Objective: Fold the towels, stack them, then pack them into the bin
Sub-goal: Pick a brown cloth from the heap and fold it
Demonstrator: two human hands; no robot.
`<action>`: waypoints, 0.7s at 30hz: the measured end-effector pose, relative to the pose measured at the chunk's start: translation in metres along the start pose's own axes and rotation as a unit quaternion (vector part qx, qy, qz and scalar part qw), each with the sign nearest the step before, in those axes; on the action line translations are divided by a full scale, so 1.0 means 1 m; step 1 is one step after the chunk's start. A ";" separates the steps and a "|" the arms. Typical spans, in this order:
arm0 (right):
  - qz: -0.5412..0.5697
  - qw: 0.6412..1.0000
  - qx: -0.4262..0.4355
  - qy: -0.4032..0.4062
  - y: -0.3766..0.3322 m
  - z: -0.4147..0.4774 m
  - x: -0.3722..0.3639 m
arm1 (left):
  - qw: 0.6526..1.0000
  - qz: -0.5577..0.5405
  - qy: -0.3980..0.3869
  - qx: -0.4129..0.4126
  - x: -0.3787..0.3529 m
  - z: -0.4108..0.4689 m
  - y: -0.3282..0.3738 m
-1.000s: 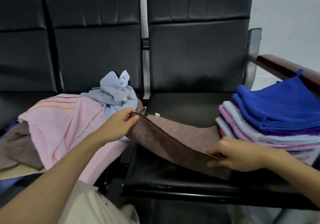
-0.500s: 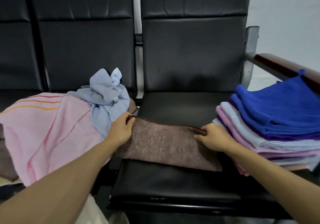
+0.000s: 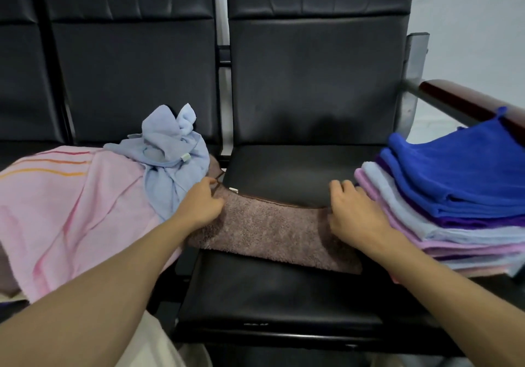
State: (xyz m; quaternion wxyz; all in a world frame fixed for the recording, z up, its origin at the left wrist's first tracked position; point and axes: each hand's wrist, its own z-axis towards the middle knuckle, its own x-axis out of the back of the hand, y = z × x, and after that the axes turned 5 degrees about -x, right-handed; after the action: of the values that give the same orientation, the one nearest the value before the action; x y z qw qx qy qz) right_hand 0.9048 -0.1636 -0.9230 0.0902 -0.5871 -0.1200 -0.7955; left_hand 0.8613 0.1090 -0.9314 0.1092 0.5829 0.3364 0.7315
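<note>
Head view. Folding is under way on the black padded chair seat (image 3: 284, 295), which serves as the work surface. One brown fleecy towel (image 3: 272, 233) lies across the middle of that seat as a long doubled band. It runs from the seat's left edge to near its right edge. The fold appears to face the person and the trimmed free edges face the backrest.

Left hand (image 3: 199, 204): the grip is a pinch of thumb and fingertips on the far left corner of the brown fleecy towel, at the dark trim. Right hand (image 3: 355, 213): it lies on the right end of the band with fingers curled at the far edge. This grip is judged to be clamped on that edge, though the fingertips are hidden. Holding both far corners aligns the two layers and draws the band taut. This suits either squaring the edges or making the next fold along the length.

A stack of folded towels (image 3: 454, 196), blue on top, then purple, pale blue and lilac-pink, sits at the right edge of the seat. Its top layer reaches up to the dark wooden armrest (image 3: 460, 99). The stack is just beside the right hand, so a finished piece needs only a short transfer.

Unfolded stock lies on the neighbouring seat to the left: a pink striped towel (image 3: 71, 210) with a crumpled pale-blue towel (image 3: 170, 150) on top. The bin is not in view. The task is judged to be at the fold stage, with stacking partly done and packing not begun.
</note>
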 end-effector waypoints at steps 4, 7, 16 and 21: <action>0.097 0.974 0.184 -0.085 -0.017 -0.017 0.005 | 0.990 0.040 -0.132 -0.023 0.008 -0.009 -0.012; 0.128 0.913 0.253 -0.293 -0.026 -0.023 -0.004 | 0.973 0.067 -0.211 -0.070 0.011 -0.009 -0.016; 0.190 0.897 0.214 -0.336 -0.027 -0.032 -0.017 | 0.967 -0.203 -0.145 0.045 0.028 -0.015 -0.008; 0.174 0.894 0.230 -0.343 -0.044 -0.029 -0.009 | 0.970 -0.209 -0.118 0.035 0.044 -0.022 0.011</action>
State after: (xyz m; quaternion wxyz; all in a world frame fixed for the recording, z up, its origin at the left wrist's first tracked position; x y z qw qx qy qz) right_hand 0.8682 -0.1304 -0.9438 0.3123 -0.7981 -0.2190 -0.4664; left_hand 0.8306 0.1175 -0.8920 0.2778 0.5855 0.4607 0.6064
